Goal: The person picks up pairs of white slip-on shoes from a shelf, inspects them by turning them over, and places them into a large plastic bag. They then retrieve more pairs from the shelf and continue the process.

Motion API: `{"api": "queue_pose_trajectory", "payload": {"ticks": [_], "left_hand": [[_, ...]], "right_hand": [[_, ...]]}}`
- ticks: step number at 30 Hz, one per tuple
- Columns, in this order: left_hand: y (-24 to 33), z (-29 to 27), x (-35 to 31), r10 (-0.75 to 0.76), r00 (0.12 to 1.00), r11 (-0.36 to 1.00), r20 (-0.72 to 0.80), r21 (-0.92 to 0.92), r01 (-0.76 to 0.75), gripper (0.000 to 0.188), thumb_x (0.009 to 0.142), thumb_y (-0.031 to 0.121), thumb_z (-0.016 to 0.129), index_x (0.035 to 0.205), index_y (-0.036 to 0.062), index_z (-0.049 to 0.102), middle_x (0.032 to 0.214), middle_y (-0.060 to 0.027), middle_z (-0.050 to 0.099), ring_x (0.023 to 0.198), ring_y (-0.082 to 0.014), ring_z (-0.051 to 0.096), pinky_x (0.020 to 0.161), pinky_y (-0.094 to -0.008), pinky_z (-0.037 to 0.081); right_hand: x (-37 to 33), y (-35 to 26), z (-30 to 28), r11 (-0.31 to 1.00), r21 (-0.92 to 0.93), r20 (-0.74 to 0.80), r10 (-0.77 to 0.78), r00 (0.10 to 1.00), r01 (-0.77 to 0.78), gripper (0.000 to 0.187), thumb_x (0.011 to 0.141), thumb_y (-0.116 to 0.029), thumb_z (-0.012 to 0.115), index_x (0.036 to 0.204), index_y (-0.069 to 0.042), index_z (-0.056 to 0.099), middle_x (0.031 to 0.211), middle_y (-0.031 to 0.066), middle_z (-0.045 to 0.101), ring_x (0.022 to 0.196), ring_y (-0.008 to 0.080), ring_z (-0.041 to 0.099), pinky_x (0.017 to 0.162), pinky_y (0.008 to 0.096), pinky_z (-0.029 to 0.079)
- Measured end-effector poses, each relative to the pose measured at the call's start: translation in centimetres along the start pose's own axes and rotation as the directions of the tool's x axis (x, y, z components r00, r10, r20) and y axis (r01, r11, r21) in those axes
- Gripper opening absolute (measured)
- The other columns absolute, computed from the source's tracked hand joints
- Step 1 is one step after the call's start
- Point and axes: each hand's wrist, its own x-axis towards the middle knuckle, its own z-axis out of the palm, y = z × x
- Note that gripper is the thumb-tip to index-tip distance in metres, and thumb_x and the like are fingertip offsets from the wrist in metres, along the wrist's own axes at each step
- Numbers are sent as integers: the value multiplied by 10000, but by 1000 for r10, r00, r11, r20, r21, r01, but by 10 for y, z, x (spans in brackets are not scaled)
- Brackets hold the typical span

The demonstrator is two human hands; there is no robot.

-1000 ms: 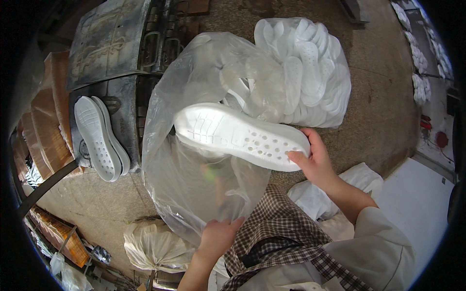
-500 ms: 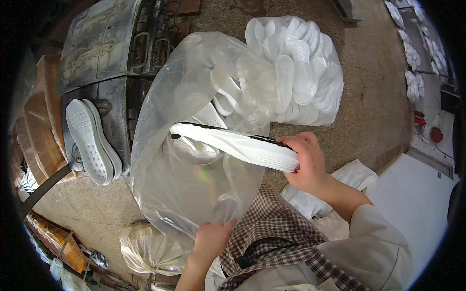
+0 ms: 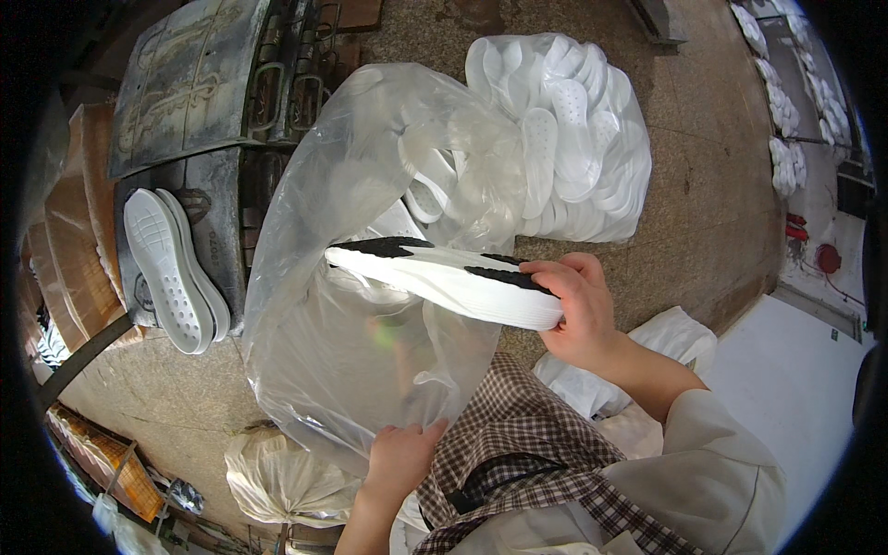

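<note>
I counted one black-and-white sole (image 3: 444,277) in my right hand (image 3: 581,305), two white soles (image 3: 176,268) lying together, one open clear bag (image 3: 310,347), one packed clear bag (image 3: 631,190) and one tied cream bag (image 3: 282,476). Bagged soles (image 3: 572,139) overlapped too much to number.

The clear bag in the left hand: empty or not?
Not empty: white shoe soles show inside the bag, beyond the sole in the right hand. How full, I cannot tell; its cloudiness hides the rest.
</note>
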Motion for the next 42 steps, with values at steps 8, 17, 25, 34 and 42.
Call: {"api": "queue_pose_trajectory", "payload": {"ticks": [8,17,25,34,42], "left_hand": [[0,4,0,9,999,1000,-35,19,-9,336,811,196,569,1146,219,580,663,-42,582,617,-262,603,616,-386,480],[2,4,0,-2,1000,1000,-14,0,2,378,781,130,541,1150,200,574,698,-47,596,649,-257,613,646,-381,471],[4,4,1,-1,999,1000,-49,-9,0,351,793,182,583,1143,203,581,673,-46,581,652,-264,605,636,-391,465],[7,7,4,-4,998,1000,-58,-10,3,349,786,172,584,1133,201,583,672,-47,575,651,-268,602,639,-391,468],[10,5,5,-23,999,999,-33,-41,22,389,762,147,583,1148,186,573,709,-61,587,688,-280,605,655,-402,473]], "right_hand": [[0,1,-1,999,-29,1,-31,1000,31,507,561,1,704,1033,-54,529,1084,53,636,821,299,535,724,377,466],[0,4,-1,999,-30,31,-38,999,39,550,575,24,717,1063,-65,479,1073,86,641,841,290,561,775,384,427],[-1,7,2,1000,-17,8,-8,1000,8,489,577,6,699,1032,-57,533,1069,57,639,844,299,538,751,375,458],[-1,13,4,1000,-17,14,23,1000,-23,480,571,21,695,1021,-56,546,1073,56,637,859,300,535,755,376,461],[-9,22,11,979,-43,174,205,963,-201,476,602,-9,695,1051,-29,537,1002,98,615,911,319,534,765,395,454]]}}
